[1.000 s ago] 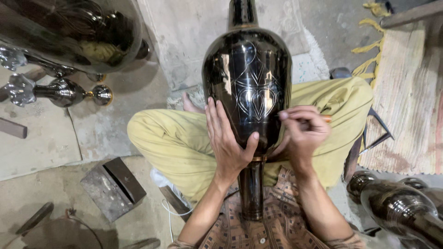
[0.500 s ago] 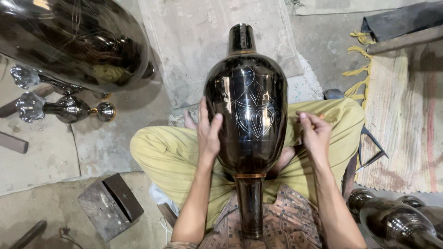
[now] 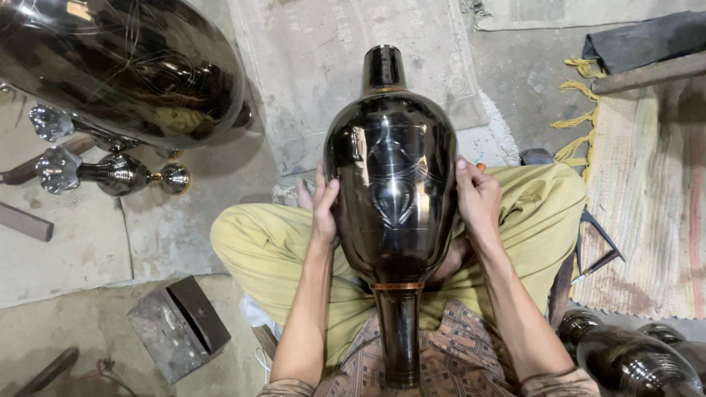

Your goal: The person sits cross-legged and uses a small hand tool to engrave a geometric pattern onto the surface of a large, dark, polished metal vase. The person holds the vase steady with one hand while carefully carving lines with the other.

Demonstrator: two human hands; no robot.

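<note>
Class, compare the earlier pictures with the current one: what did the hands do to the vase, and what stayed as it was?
The left hand slid off the vase front to its left flank. The right hand, earlier curled with pinched fingers beside it, opened flat on the right flank. The engraved motif turned more toward the camera. The vase still lies across the lap, and the metal box stayed put.

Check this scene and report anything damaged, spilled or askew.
Nothing stands out. The dark engraved vase lies across the lap, the left hand and right hand flat on its sides. No dents or spills show; other metal pieces lie on the floor.
</note>
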